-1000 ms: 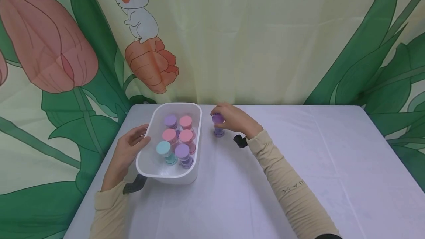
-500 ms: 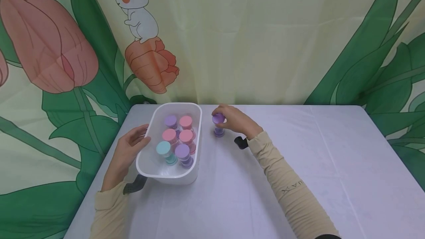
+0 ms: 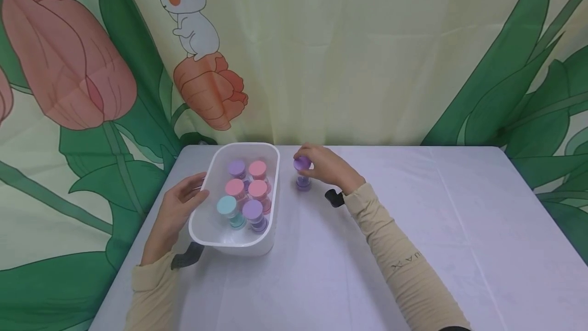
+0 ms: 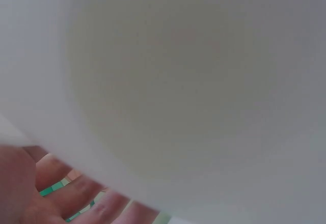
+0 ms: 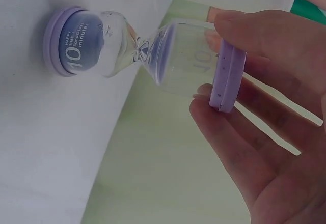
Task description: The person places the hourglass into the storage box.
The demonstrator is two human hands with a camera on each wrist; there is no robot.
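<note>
Pinching the lilac top cap of a purple sand timer (image 3: 302, 172), my right hand (image 3: 327, 167) has its fingers (image 5: 239, 28) curled round the cap rim; the wrist view shows thumb below, fingers above. Timer stands upright on the tabletop (image 3: 413, 229) near the far edge, just right of a white plastic tub (image 3: 239, 241), apart from it. Printing on its lower bulb reads "10 minutes". My left hand (image 3: 176, 213) rests against the tub's left wall, fingers relaxed and loosely straight. Tub sits toward the far left corner and holds six more sand timers (image 3: 243, 190): three pink-capped, two purple, one teal. Left wrist view is blocked by the tub wall.
</note>
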